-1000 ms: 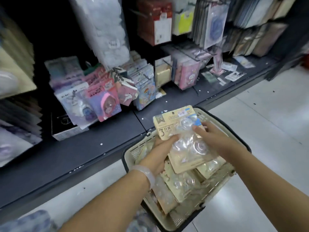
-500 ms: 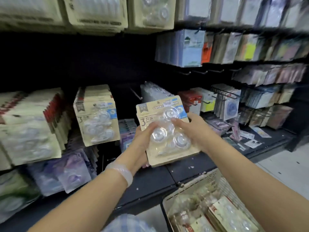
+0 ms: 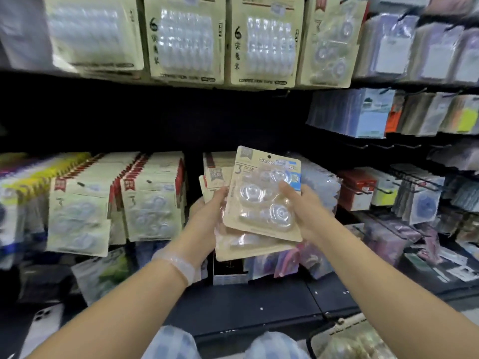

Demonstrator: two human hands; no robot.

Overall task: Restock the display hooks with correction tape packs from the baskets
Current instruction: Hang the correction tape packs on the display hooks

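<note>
The dark display wall fills my view, hung with stationery in rows. Along the top hang big six-count packs on cream cards, side by side. Lower left, full hooks carry thick rows of three-count packs with red tabs at the top, pressed one behind another. To the right are mixed packets in blue, orange and yellow, and below them a red box beside more hanging goods. A dark shelf runs under it all. At the bottom right corner the rim of the basket shows, with more blister packs inside, blurred.

In the middle I hold a small stack of correction tape packs up in front of the wall, just right of the full red-tabbed rows. The front pack is tilted a little, its hang hole at the top, three clear blisters on its face. My left hand grips the stack's left edge, thumb on the front, fingers behind. My right hand grips the right side of the front pack, thumb laid across the blisters. A clear band sits on my left wrist. At the lower left lies a white phone
</note>
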